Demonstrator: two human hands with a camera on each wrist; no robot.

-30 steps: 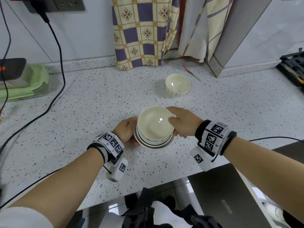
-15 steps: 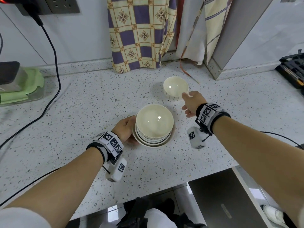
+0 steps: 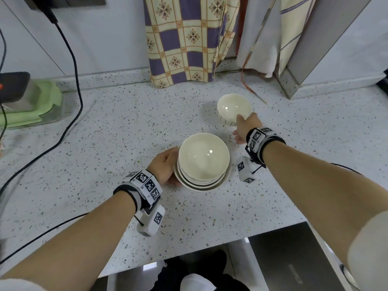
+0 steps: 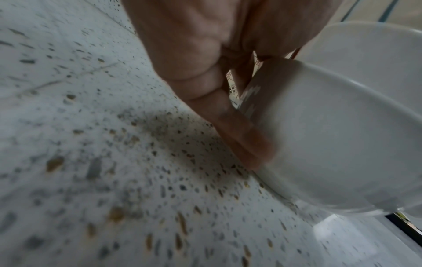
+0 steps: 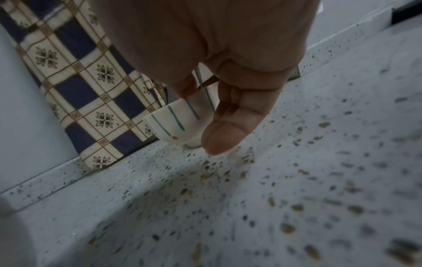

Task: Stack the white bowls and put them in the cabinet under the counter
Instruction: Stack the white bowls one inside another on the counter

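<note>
Gripping glossy nested bowls (image 3: pixel 203 158), left hand (image 3: pixel 165 166); right hand (image 3: pixel 246 127) at striped bowl (image 3: pixel 234 109).

The speckled stone counter (image 3: pixel 105 143) carries a stack of white bowls (image 3: pixel 203 162) near its front edge, the narrower ones nested in a wider bottom bowl, and a single white bowl (image 3: pixel 234 108) with thin stripes on its wall stands apart from it, behind and to the right. At the far left sits a green-lidded container (image 3: pixel 42 106), seemingly clear-walled, and a black cable (image 3: pixel 69 127) trails across the surface just beside it. The hem of a checked cloth (image 3: pixel 182 49) hanging at the back reaches the counter's rear edge.
</note>
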